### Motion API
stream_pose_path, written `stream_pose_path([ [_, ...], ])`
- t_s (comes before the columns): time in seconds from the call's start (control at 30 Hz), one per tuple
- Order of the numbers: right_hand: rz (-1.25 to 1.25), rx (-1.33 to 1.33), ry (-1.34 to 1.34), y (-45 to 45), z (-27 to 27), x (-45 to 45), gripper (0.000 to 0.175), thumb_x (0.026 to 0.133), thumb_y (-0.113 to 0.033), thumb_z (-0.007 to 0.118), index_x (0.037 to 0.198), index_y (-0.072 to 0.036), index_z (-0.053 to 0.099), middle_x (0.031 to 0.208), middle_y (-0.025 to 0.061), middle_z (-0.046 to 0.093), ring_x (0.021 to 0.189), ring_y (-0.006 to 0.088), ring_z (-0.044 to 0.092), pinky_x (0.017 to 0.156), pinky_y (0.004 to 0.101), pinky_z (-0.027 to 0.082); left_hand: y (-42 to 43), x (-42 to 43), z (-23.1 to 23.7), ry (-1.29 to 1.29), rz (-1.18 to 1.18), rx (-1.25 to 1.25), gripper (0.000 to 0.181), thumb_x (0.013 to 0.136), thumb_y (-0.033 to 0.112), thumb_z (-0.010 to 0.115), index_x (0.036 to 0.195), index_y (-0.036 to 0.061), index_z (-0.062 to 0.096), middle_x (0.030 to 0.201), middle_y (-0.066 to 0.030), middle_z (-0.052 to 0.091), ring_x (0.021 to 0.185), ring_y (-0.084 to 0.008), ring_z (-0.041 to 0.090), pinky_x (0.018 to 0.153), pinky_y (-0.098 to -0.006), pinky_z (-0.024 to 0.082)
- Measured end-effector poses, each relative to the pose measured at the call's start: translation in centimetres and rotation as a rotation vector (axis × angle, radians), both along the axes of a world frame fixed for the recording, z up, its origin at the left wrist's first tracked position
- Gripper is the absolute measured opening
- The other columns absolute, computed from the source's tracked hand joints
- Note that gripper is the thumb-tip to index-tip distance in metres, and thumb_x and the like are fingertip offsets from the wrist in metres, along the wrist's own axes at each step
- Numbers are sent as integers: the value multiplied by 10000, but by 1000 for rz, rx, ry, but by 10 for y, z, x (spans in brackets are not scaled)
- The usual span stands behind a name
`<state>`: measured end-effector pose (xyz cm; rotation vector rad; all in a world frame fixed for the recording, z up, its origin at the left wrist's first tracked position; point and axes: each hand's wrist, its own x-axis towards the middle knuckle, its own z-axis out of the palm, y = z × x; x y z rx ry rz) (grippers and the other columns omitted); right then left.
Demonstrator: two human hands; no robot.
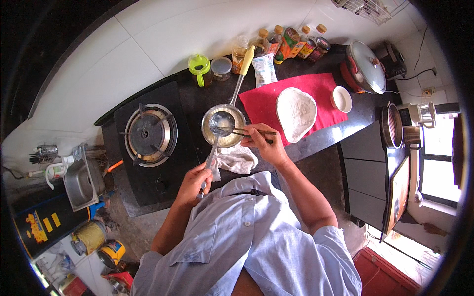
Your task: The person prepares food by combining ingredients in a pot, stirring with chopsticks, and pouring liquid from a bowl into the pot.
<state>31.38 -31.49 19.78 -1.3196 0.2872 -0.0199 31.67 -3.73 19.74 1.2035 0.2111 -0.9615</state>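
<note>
My left hand (197, 180) grips the handle of a metal ladle (222, 121), whose bowl sits over a small steel pan (240, 117) with a yellow-tipped handle. Whitish contents show in both. In my right hand (266, 143) is a pair of dark chopsticks (264, 132), their tips at the ladle's bowl. A crumpled white cloth (239, 160) lies below the pan. To the right, a dish of white powder (297, 113) and a small white bowl (341, 99) rest on a red cloth (255, 98).
A gas burner (146, 133) lies left of the pan. Along the wall stand a green-lidded jug (200, 66), a lidded jar (221, 68), a white packet (264, 70) and several bottles (290, 39). A red pot with a glass lid (366, 66) is at the back right.
</note>
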Motion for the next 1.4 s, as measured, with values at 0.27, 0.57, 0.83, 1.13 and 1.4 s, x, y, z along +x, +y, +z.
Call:
stream_pose_path([
  [0.27, -52, -207, -5, 4, -10, -1, 256, 1020, -149, 569, 1162, 59, 615, 1015, 133, 683, 884, 190, 708, 793, 317, 613, -2, 4, -1, 5, -16, 46, 391, 987, 141, 490, 1343, -10, 548, 681, 12, 504, 470, -66, 450, 441, -217, 354],
  [0.57, -129, -177, 46, 10, -5, 5, 259, 1013, -133, 576, 1164, 73, 616, 1031, 130, 682, 874, 185, 705, 792, 305, 611, -6, 6, -3, 30, -24, 7, 375, 990, 155, 507, 1329, 4, 560, 678, 13, 497, 482, -70, 452, 434, -213, 347],
  [0.83, -106, -233, 149, -9, -9, 2, 298, 1028, -170, 555, 1180, 80, 611, 1063, 153, 672, 900, 205, 701, 792, 335, 618, -8, 5, 1, 65, -4, -29, 354, 993, 156, 509, 1304, -2, 567, 668, 15, 487, 473, -70, 433, 429, -211, 341],
  [1.13, -111, -161, 125, -9, -6, -1, 251, 1014, -134, 576, 1147, 72, 630, 971, 108, 682, 813, 164, 698, 756, 289, 609, -7, 5, -3, 126, 59, -39, 382, 980, 177, 506, 1328, 29, 560, 700, 40, 486, 506, -40, 431, 420, -185, 311],
  [1.4, -16, -97, 145, -3, -6, -3, 299, 1026, -162, 556, 1198, 78, 605, 1048, 149, 675, 874, 191, 699, 794, 321, 611, -12, 4, -5, 178, 72, -26, 305, 974, 179, 523, 1238, 43, 590, 700, 40, 480, 501, -48, 434, 406, -198, 288],
])
